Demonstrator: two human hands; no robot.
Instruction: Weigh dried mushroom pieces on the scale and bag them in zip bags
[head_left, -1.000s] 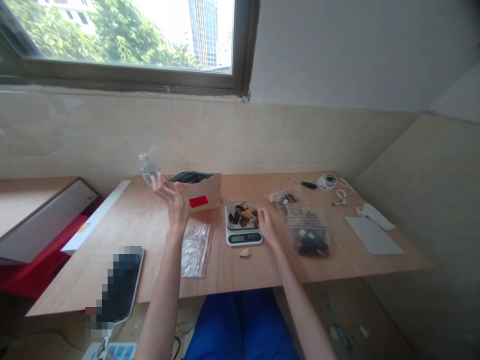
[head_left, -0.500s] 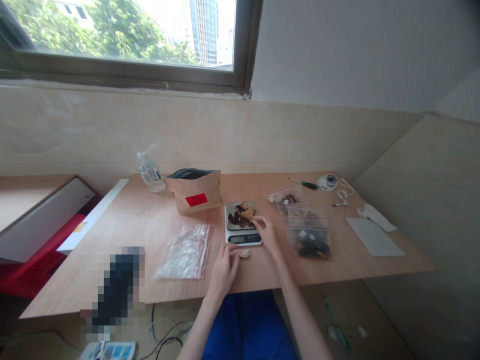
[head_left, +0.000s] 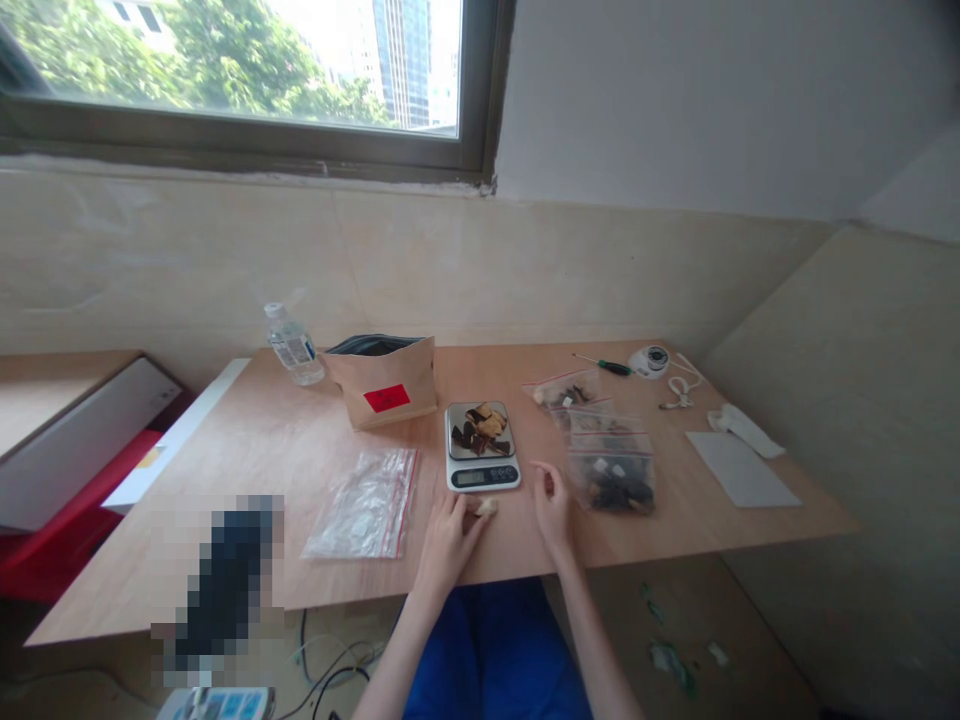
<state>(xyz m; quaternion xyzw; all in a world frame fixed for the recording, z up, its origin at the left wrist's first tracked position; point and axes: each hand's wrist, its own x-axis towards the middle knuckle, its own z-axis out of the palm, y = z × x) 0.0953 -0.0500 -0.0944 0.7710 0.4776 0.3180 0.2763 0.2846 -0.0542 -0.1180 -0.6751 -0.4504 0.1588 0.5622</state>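
Observation:
My left hand (head_left: 448, 535) lies at the table's near edge, its fingertips pinched on a small pale piece (head_left: 487, 507) just in front of a white digital scale (head_left: 482, 472). The scale's tray holds dark and tan dried pieces (head_left: 480, 428). My right hand (head_left: 553, 498) rests to the right of the scale with its fingers curled; whether anything is inside them is hidden. It sits beside a filled zip bag (head_left: 611, 475). An empty zip bag (head_left: 364, 505) lies left of my left hand.
On the wooden table (head_left: 262, 450) are an open brown paper bag (head_left: 386, 385), a water bottle (head_left: 291, 345), a second filled zip bag (head_left: 570, 392), a screwdriver (head_left: 604, 366), a small white round device (head_left: 651, 360), a grey sheet (head_left: 742, 470) and a blurred dark phone (head_left: 225, 580).
My left hand came down from the air by the paper bag to the pale piece. My right hand drew back from the scale's tray to the table beside it.

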